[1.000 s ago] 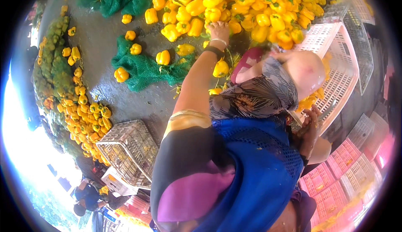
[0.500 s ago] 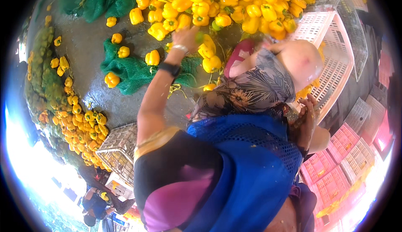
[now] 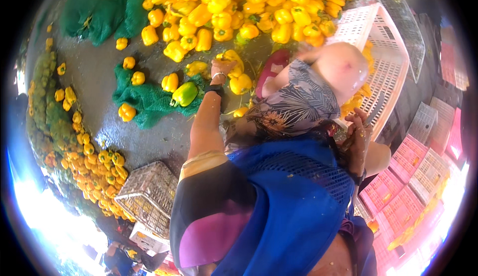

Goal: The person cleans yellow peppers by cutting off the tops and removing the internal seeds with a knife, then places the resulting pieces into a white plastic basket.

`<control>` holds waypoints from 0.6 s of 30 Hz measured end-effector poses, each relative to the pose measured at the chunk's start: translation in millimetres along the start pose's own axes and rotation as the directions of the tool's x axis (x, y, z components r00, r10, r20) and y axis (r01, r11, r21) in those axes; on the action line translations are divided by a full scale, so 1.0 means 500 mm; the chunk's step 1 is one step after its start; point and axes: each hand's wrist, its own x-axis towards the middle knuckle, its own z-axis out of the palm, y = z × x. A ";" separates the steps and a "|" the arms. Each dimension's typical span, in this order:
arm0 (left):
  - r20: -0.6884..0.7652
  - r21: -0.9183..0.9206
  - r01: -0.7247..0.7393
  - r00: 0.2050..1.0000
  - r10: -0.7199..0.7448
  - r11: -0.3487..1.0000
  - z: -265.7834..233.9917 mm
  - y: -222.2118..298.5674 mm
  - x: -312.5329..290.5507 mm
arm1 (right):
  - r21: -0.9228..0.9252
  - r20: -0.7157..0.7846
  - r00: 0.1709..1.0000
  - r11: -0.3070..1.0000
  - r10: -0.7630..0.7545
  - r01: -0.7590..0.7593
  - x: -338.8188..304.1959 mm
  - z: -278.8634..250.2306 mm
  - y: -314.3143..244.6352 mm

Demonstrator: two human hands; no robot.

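Observation:
My left hand [image 3: 222, 68] reaches out over the wet floor, its fingers apart against a yellow bell pepper [image 3: 232, 58]; I see no firm grip. Another yellow pepper [image 3: 241, 84] lies beside it. Close to my left wrist, a green-and-yellow bell pepper [image 3: 184, 94] rests on a crumpled green net [image 3: 144, 104]. My right hand [image 3: 358, 132] is near my knee, beside the edge of a pale plastic crate [image 3: 393, 71] with yellow peppers in it. Its fingers are loosely bent and apart, with nothing visible in them.
A large heap of yellow peppers [image 3: 219, 4] spreads ahead. Another green net [image 3: 102, 12] lies at the far left. Along the left runs a long row of peppers [image 3: 94, 176] by an empty-looking crate [image 3: 149, 186]. Pink and white crates [image 3: 398, 208] stand at the right; a person [image 3: 119, 258] is at lower left.
My left hand has released the greenish pepper, which now lies on the net, and has moved to the yellow peppers nearby. The right hand stays by the crate. The view has shifted slightly.

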 end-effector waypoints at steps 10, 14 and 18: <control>-0.154 -0.381 -0.089 0.988 0.032 0.920 0.026 -0.024 0.026 | 0.083 0.038 0.998 0.996 -0.045 0.041 -0.022 0.008 0.003; 0.038 -0.770 -0.035 0.994 0.101 0.637 -0.022 0.019 -0.021 | 0.134 0.049 0.996 0.988 -0.078 0.070 -0.029 0.013 -0.019; -0.114 -0.899 -0.237 0.938 0.326 0.368 -0.125 0.147 -0.131 | 0.133 0.077 0.990 0.986 -0.116 0.106 -0.051 0.031 -0.059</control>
